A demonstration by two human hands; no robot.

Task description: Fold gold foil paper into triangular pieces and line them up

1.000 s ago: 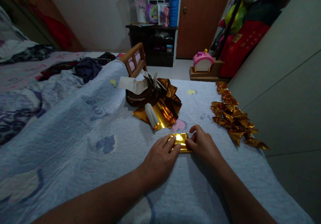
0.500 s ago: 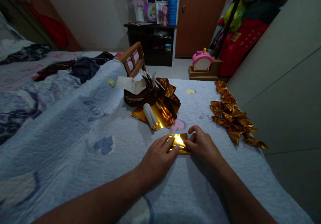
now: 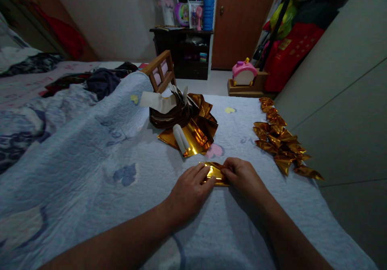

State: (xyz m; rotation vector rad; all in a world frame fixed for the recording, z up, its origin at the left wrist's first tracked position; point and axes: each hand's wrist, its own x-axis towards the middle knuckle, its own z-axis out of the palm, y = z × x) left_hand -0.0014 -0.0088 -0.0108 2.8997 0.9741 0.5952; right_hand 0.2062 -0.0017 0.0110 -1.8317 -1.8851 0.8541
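A small folded sheet of gold foil paper (image 3: 215, 173) lies on the pale blue quilt (image 3: 121, 205) in front of me. My left hand (image 3: 190, 191) lies flat with its fingers stretched out, pressing the sheet's left end. My right hand (image 3: 243, 177) pinches the sheet's right end, fingers curled over a folded corner. Beyond them sits a heap of loose gold foil sheets (image 3: 193, 130) with a white roll on top.
A row of several folded gold pieces (image 3: 281, 141) lies along the bed's right edge beside a grey wall. A wooden frame (image 3: 161, 72) stands behind the heap. Dark clothes (image 3: 102, 80) lie at the left. A dark cabinet (image 3: 184, 52), a door and a pink toy (image 3: 244, 72) stand farther back.
My right hand has drawn the sheet's right corner inward over the sheet, so less gold shows. The left hand has stayed pressed in place.
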